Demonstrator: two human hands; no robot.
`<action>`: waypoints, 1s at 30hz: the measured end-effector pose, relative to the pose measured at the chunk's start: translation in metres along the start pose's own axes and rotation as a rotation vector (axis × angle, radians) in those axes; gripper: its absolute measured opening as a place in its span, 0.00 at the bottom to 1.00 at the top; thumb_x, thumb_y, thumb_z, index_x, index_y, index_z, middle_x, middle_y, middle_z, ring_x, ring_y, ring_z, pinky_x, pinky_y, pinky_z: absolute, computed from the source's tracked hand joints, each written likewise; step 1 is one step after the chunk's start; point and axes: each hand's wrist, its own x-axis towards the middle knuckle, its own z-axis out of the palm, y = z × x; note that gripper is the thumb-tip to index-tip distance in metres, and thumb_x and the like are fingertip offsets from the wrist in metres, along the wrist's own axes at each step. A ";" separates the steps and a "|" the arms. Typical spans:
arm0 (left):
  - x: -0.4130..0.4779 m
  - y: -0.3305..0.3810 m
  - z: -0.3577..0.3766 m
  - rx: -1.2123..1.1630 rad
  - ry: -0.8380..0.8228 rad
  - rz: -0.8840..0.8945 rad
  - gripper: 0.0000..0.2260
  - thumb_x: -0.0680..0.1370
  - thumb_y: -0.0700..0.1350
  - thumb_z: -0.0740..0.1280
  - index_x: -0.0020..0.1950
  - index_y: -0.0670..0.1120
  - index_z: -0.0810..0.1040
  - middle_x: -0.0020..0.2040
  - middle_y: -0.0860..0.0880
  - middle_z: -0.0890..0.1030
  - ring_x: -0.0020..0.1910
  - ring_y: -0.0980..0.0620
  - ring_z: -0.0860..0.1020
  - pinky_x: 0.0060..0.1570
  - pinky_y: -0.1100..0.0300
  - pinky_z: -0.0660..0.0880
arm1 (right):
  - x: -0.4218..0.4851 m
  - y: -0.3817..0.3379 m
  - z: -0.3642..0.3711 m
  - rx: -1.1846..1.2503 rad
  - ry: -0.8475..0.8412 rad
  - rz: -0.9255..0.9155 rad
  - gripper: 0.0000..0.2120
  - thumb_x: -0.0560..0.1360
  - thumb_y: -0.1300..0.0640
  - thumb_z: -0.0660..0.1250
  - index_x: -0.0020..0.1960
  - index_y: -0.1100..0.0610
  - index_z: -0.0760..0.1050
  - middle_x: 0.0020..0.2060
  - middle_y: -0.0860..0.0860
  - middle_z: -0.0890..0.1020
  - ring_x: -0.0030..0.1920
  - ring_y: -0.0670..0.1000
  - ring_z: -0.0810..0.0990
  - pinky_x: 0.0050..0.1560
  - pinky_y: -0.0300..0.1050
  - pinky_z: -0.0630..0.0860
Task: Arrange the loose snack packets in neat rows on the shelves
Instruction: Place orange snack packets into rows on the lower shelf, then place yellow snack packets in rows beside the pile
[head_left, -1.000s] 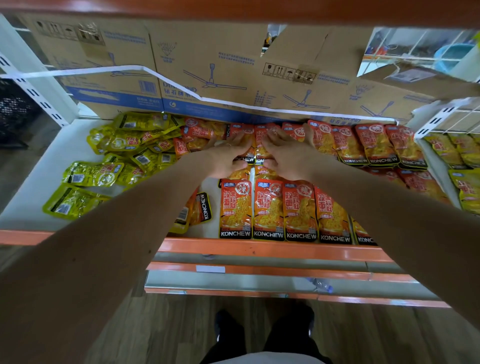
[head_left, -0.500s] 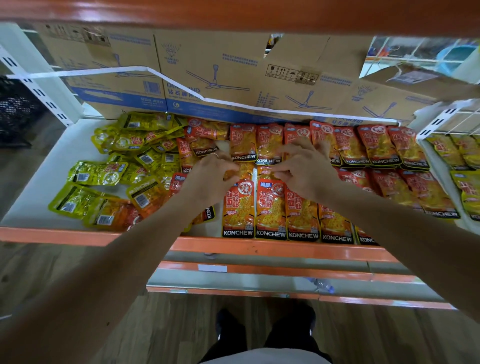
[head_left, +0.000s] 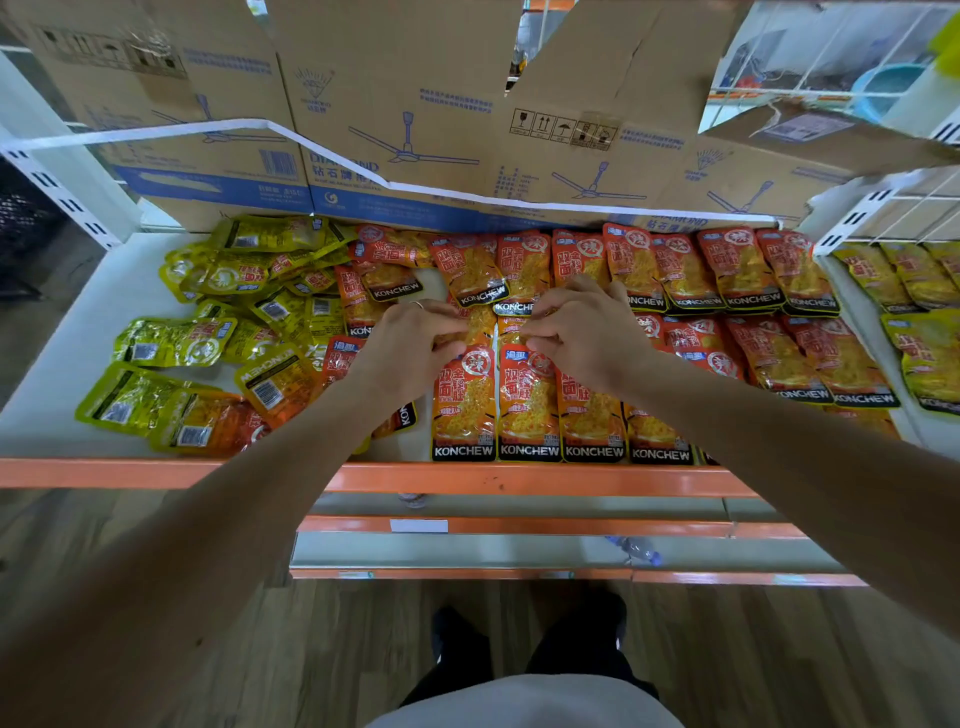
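Note:
Orange KONCHEW snack packets lie in rows on the white shelf (head_left: 78, 332): a back row (head_left: 680, 270), a middle row (head_left: 779, 353) and a front row (head_left: 530, 410). A loose heap of yellow packets (head_left: 234, 296) covers the shelf's left part, some face down. My left hand (head_left: 410, 348) and my right hand (head_left: 587, 332) sit side by side over the middle row. Each hand's curled fingertips pinch the top of an orange packet (head_left: 480, 332) there. The hands hide most of those packets.
Flattened cardboard boxes (head_left: 405, 119) stand along the back of the shelf. The shelf's orange front rail (head_left: 519, 478) runs below the front row, with lower shelves beneath. A neighbouring shelf at the right holds yellow packets (head_left: 919, 353). White uprights (head_left: 62, 192) flank the bay.
Both hands have drawn back from the back row to the middle row, and their fingers have curled onto packets there. The loose yellow heap has shifted slightly.

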 end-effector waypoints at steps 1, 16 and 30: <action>0.000 0.000 0.000 -0.002 -0.002 0.001 0.11 0.77 0.42 0.73 0.60 0.44 0.84 0.63 0.44 0.81 0.62 0.46 0.78 0.65 0.58 0.68 | 0.000 0.000 0.001 0.003 0.006 0.003 0.12 0.81 0.50 0.64 0.62 0.48 0.82 0.62 0.46 0.79 0.65 0.54 0.67 0.57 0.52 0.57; -0.048 0.012 -0.023 0.300 -0.339 -0.028 0.37 0.76 0.68 0.63 0.81 0.55 0.58 0.81 0.53 0.58 0.78 0.48 0.56 0.76 0.49 0.53 | -0.038 -0.010 -0.007 -0.142 -0.223 -0.099 0.35 0.74 0.30 0.61 0.74 0.49 0.66 0.75 0.44 0.65 0.75 0.51 0.55 0.71 0.58 0.51; -0.034 0.007 -0.019 0.196 -0.212 -0.047 0.29 0.78 0.65 0.64 0.75 0.52 0.69 0.74 0.51 0.68 0.72 0.47 0.67 0.70 0.47 0.64 | -0.029 -0.010 -0.017 -0.090 -0.174 -0.082 0.30 0.78 0.34 0.58 0.74 0.48 0.67 0.75 0.45 0.66 0.75 0.51 0.57 0.71 0.58 0.53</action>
